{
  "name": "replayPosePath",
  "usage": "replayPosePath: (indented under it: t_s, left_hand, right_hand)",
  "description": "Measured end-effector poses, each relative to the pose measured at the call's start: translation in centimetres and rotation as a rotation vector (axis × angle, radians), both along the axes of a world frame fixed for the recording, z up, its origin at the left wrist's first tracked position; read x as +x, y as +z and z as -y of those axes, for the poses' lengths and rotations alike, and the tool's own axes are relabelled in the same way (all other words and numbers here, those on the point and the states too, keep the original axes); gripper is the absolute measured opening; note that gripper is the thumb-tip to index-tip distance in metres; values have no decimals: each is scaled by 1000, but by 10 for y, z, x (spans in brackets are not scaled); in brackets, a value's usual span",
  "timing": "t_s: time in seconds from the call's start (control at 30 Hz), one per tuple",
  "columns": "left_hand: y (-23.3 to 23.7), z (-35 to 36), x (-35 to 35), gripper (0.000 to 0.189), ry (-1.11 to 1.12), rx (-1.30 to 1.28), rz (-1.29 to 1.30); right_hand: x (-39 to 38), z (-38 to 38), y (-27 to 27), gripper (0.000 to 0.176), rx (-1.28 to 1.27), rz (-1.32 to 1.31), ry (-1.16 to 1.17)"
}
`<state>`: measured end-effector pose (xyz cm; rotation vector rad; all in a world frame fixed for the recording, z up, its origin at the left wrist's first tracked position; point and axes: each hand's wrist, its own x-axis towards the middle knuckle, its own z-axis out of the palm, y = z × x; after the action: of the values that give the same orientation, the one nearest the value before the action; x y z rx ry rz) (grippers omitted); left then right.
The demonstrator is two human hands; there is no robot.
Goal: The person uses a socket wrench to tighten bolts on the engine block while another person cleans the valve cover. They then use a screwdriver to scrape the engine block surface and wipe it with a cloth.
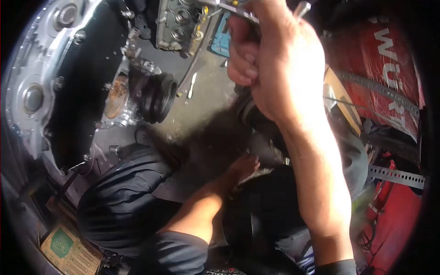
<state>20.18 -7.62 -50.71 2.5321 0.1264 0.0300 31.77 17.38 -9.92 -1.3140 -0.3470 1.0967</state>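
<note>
My right hand [284, 59] is raised at the top, close to the camera. Its fingers are closed around a shiny metal wrench-like tool [236, 9], whose exact kind is cut off by the frame edge. Lower down, my left hand [244, 167] reaches into shadow between my knees, close to the floor. Its fingers look curled; anything inside them is too dark to make out. Left of the hands stands a large metal engine part [32, 96] with a black face. A black ribbed round part [158, 97] sits beside it.
A metal engine piece with round openings [178, 30] lies at the top, near a blue object [222, 39]. Red material with white lettering [385, 68] and perforated metal strips [396, 177] are at the right. A cardboard box [75, 254] sits at bottom left.
</note>
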Motion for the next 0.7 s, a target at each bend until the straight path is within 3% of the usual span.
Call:
replayPosePath:
  t_s: [0.07, 0.13, 0.2, 0.27, 0.37, 0.47, 0.57, 0.6, 0.7]
  left_hand:
    - [0, -3, 7, 25, 93, -216, -296]
    - [2, -18, 11, 24, -26, -273, -504]
    - [-56, 12, -7, 21, 113, -171, -260]
    - [-43, -4, -16, 20, 97, -179, -432]
    - [-14, -48, -31, 35, 127, -306, -670]
    - [19, -103, -42, 57, 278, -486, -659]
    - [65, -155, -53, 79, 376, -971, -368]
    - [82, -171, -53, 87, 303, -1163, -270]
    - [190, -194, -43, 73, 666, -1846, -136]
  right_hand:
    - [4, -1, -18, 56, 47, 90, 18]
    - [10, -8, -28, 56, 43, 139, 26]
    - [11, -8, -21, 57, 7, 40, 43]
    - [11, -9, -21, 57, 8, 24, 46]
    - [13, -7, -24, 57, 8, 22, 57]
    - [14, -7, -32, 57, 48, -35, 82]
    - [14, -7, -34, 57, 70, -37, 85]
    - [16, -7, -37, 56, 79, -33, 86]
    - [10, -6, -29, 57, 79, -9, 63]
